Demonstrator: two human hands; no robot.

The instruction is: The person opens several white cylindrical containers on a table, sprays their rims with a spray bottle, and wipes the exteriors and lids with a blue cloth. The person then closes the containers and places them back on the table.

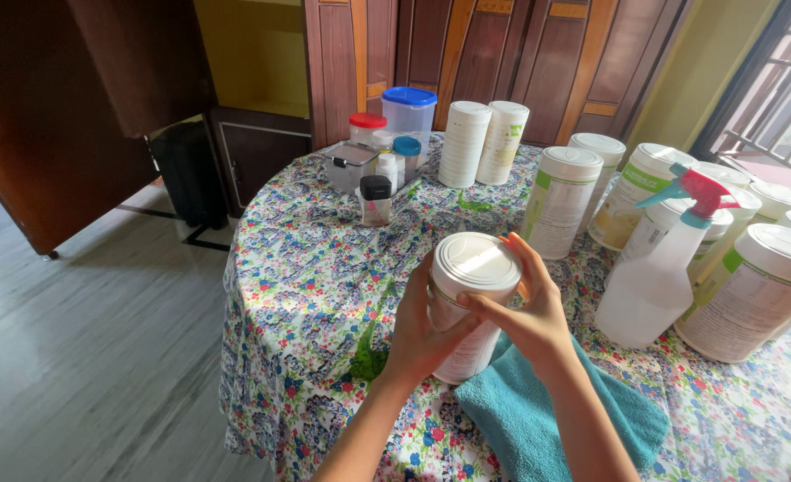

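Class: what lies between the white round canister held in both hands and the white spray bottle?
In the head view, only bare flowered tablecloth lies between the white round canister and the white spray bottle.

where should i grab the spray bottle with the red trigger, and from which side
Probably grip the spray bottle at its narrow neck just below the red and teal trigger head, since the body widens below. Come from the front left: white canisters crowd its right and back, while the side toward the teal cloth is open. Both the left hand and right hand currently hold a white canister.
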